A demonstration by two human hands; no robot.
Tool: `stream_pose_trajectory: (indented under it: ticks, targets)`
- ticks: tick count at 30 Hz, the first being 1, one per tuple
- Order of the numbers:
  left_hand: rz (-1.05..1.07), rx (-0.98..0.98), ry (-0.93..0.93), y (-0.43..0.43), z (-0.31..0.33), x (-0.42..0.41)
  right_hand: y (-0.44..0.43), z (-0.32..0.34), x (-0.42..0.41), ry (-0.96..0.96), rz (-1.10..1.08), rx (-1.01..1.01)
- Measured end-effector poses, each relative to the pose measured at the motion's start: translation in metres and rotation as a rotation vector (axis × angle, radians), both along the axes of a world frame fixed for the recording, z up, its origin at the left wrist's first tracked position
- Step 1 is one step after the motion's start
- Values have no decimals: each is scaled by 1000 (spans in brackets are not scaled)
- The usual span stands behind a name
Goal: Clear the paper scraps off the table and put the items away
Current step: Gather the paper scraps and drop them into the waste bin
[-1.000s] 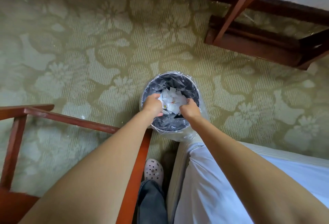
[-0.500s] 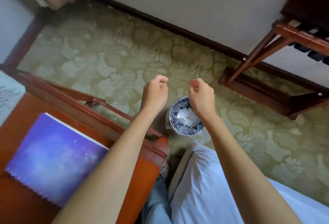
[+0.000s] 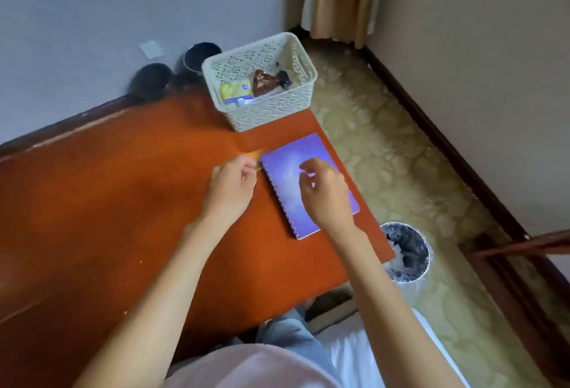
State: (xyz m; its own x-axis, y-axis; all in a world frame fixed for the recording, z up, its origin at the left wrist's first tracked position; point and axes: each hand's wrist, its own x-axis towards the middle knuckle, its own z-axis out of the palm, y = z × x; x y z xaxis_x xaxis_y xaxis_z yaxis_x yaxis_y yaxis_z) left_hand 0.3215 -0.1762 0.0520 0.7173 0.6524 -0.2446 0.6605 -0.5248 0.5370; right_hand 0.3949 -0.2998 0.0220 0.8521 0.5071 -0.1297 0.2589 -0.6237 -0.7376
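Observation:
A purple spiral notebook (image 3: 290,171) lies on the orange-brown wooden table (image 3: 123,202) near its right edge. My right hand (image 3: 327,196) hovers over the notebook with loosely curled fingers, holding nothing. My left hand (image 3: 231,187) hangs just left of the notebook's spiral edge, fingers loosely curled and empty. On the floor to the right of the table stands a round bin (image 3: 407,251) with a plastic liner and white paper scraps inside.
A white perforated basket (image 3: 296,57) holding a yellow pack and a brown wrapped item sits at the table's far right corner. Two dark cups (image 3: 200,54) stand behind it by the wall. Patterned carpet, a curtain and a wooden rack lie to the right.
Both hands rose out of the bin, empty, and swung left over the table. The view turned from the floor to the tabletop, and the hands now hover by the notebook.

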Motion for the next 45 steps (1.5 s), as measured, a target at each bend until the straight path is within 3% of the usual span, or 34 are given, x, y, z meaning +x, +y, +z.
stream_pose_trajectory:
  ticks: [9, 19, 26, 29, 37, 45]
  targets:
    - [304, 4, 33, 113, -4, -193, 144, 1, -140, -46, 448, -168]
    - [578, -28, 98, 220, -31, -438, 308, -17, -378, -42, 832, -259]
    - [757, -108, 133, 285, -55, -577, 386, -36, -523, 7, 1083, -457]
    - [840, -133, 129, 311, -69, -618, 411, -44, -559, 48, 1142, -491]
    - [1208, -177, 183, 358, -108, -688, 462, -59, -609, -72, 1332, -602]
    - [1089, -289, 85, 377, -137, -708, 510, -86, -644, -189, 1474, -603]
